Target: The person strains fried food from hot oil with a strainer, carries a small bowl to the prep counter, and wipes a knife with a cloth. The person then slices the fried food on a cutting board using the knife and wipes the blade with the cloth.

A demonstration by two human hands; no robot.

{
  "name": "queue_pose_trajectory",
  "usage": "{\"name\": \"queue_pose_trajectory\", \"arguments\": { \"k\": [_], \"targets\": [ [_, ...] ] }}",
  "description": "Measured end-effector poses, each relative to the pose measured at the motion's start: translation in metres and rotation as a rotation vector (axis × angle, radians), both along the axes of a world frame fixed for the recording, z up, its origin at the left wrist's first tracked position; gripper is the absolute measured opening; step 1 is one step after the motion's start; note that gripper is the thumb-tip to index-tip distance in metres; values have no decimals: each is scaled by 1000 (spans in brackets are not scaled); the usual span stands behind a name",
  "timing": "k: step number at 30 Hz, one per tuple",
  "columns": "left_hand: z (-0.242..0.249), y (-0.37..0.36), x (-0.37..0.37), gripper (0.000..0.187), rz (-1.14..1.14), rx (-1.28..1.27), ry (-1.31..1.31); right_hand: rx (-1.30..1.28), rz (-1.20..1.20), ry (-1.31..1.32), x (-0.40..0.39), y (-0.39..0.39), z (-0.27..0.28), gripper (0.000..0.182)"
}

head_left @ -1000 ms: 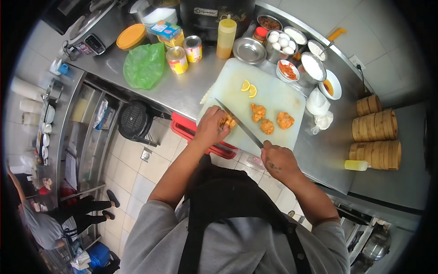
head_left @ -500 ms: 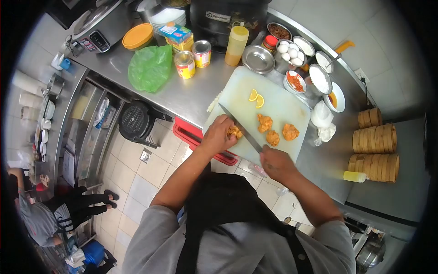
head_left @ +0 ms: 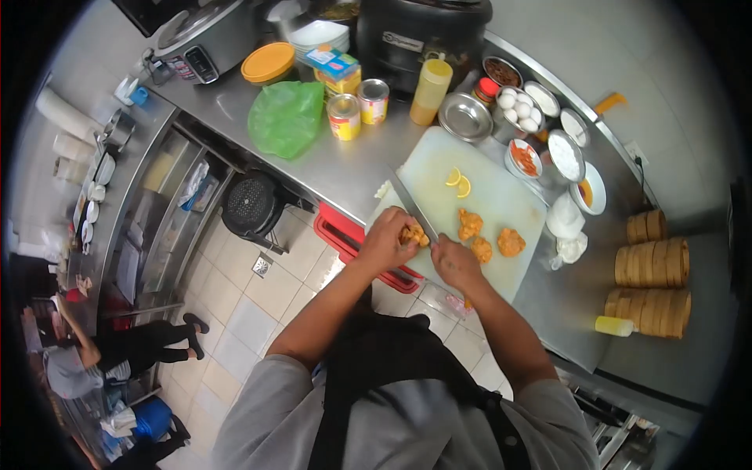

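Note:
My left hand (head_left: 387,241) is closed over a piece of fried chicken (head_left: 414,234), orange-brown and craggy, near the front left of a white cutting board (head_left: 504,202). In my right hand (head_left: 457,264) is the handle of a knife (head_left: 414,205). Its long blade points away to the upper left, running right beside the held piece and my left fingertips. Several more fried pieces (head_left: 470,224) lie to the right on the board. Two lemon slices (head_left: 459,182) rest farther back.
Behind the board stand a squeeze bottle (head_left: 432,92), a metal bowl (head_left: 465,117) and a bowl of eggs (head_left: 518,107). Cans (head_left: 344,117) and a green plastic bag (head_left: 286,120) sit left. Bamboo steamers (head_left: 652,264) are stacked right. A person (head_left: 94,356) stands at the far left.
The knife has slid forward along the held piece, bringing my right hand closer to my left. The whole view has shifted slightly. The person at the far left has moved their arms.

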State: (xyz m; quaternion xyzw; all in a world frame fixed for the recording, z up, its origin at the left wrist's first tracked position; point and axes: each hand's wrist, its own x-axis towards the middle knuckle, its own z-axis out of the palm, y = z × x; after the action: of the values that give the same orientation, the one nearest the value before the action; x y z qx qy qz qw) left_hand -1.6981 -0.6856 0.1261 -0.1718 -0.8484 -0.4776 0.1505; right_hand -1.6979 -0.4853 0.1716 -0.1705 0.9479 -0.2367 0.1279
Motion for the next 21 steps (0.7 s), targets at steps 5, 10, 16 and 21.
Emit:
{"name": "queue_pose_trajectory", "arguments": {
  "k": [5, 10, 16, 21],
  "targets": [
    [-7, 1, 6, 39, 2, 49, 17, 143, -57, -25, 12, 22, 15, 24],
    [-7, 9, -3, 33, 6, 27, 2, 190, -72, -16, 41, 29, 51, 24],
    [7, 12, -18, 27, -59, -66, 81, 245, -57, -71, 55, 34, 73, 24],
    [5, 8, -22, 26, -81, -22, -4, 211, -58, -85, 60, 40, 75, 23]
  ]
}}
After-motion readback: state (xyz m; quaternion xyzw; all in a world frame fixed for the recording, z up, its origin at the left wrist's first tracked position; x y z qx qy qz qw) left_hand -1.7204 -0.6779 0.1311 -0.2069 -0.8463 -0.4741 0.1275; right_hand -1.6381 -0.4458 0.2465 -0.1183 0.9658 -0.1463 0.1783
